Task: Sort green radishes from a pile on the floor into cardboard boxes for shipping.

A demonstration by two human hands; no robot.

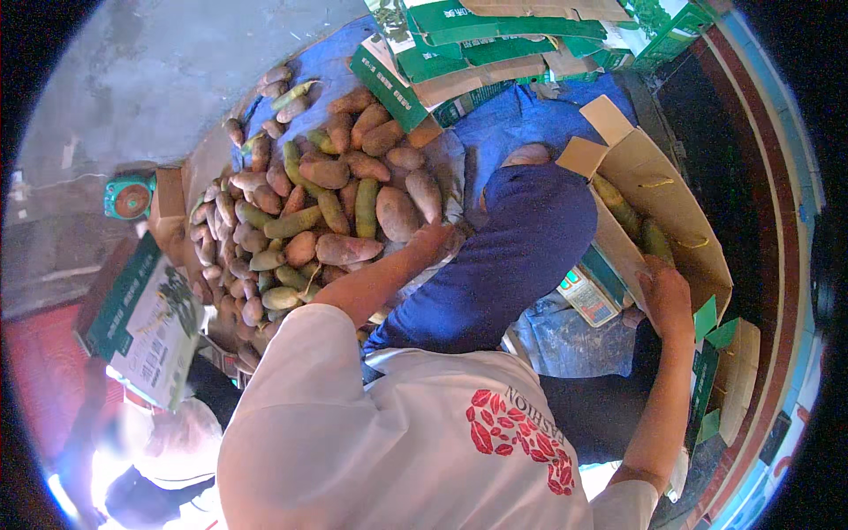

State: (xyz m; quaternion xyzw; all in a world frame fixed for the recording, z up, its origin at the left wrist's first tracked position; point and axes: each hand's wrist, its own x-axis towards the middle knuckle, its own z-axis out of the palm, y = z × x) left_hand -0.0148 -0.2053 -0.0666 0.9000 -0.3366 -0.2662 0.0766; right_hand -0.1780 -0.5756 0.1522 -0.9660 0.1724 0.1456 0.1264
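While strong light glares at the lower left, most of the room lies in duller shade. A grey surface [168, 97] fills the upper left, wall or floor not clear. Wrinkled blue sheet [521, 115] shows around the far side of the heap. Folded green cartons [503, 40] are piled at the top; at left stands a small green device [132, 200] with a round brown face, next to a plain cardboard block [168, 196]. Lower left: a second person [181, 442] in a pale top, one arm up at a green-and-white carton [159, 327].

Heap of roots [333, 250]: mostly long, blunt and brownish-red, dusty, mixed with smoother green ones, some curved. Largest are nearest the knee, smaller ones toward the left. More green roots [655, 241] lie inside the tall open box [685, 177] at right, flaps out, yellow cord loops on its inner wall.

Left hand [435, 245] is at the heap's near edge, by the lower end of a fat brown root [397, 212]; its grip can't be told. Right hand [664, 290] is at the box's near edge, fingers bent inward beside the green roots; whether they grasp one can't be told.
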